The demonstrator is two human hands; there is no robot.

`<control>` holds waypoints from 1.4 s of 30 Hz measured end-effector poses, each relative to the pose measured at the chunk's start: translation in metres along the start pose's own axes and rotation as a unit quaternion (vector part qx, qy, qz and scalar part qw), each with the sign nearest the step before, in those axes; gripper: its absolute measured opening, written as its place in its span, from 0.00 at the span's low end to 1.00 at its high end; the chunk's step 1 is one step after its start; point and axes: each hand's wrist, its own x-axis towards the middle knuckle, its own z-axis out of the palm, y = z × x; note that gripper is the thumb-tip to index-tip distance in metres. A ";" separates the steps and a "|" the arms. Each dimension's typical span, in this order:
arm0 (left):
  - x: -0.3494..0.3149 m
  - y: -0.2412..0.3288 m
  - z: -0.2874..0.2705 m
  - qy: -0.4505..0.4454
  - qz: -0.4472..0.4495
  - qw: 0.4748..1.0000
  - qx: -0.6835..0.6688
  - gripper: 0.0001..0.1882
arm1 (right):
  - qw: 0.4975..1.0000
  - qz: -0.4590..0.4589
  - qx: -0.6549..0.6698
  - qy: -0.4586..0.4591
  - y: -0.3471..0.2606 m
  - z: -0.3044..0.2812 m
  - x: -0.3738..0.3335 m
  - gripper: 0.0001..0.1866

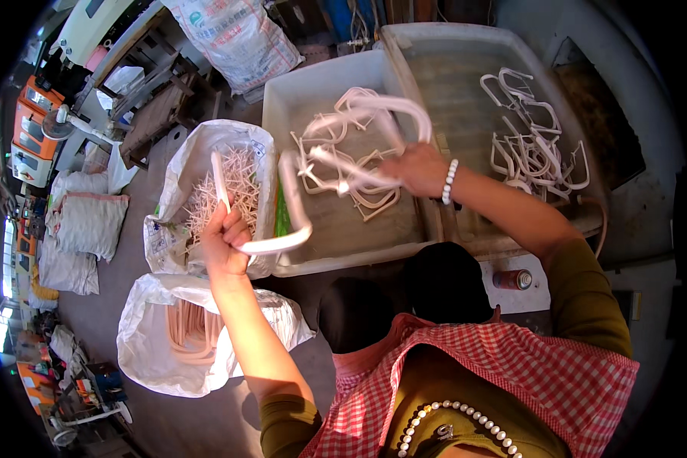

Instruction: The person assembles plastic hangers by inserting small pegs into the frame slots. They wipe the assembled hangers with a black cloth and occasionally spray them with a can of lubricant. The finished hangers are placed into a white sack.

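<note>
My left hand (229, 237) is closed round one end of a pale pink U-shaped plastic piece (282, 243), held over the near left edge of a white tub (336, 264). Over the same tub, my right hand (418, 169) grips a pale pink curved plastic frame (414, 113), smeared by motion, so its full shape is hard to make out. Below it in the tub lie several pink curved plastic pieces (374, 202). A white sack (160, 240) beside my left hand holds many thin pink sticks (225, 191).
A second tub (466, 34) on the right holds more pink curved pieces (542, 156). Near my left forearm, an opened white sack (141, 336) contains stacked pink U-shaped pieces (191, 332). A spray can (513, 279) lies by my right elbow. A filled woven sack (237, 42) stands behind.
</note>
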 end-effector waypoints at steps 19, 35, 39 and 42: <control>0.034 -0.137 -0.008 0.030 -0.022 0.989 -0.147 0.19 | 0.429 0.094 0.897 0.050 -0.062 -0.041 0.014 0.15; 0.043 -0.158 0.058 -0.057 0.044 0.992 0.103 0.20 | 0.749 0.086 0.657 0.012 -0.085 -0.018 0.003 0.18; 0.048 -0.172 0.045 0.004 0.085 0.981 0.174 0.14 | 0.870 0.129 0.476 0.016 -0.083 -0.003 0.006 0.16; 0.050 -0.165 0.049 0.015 0.069 0.991 0.112 0.12 | 0.857 0.113 0.499 0.066 -0.077 -0.001 0.004 0.16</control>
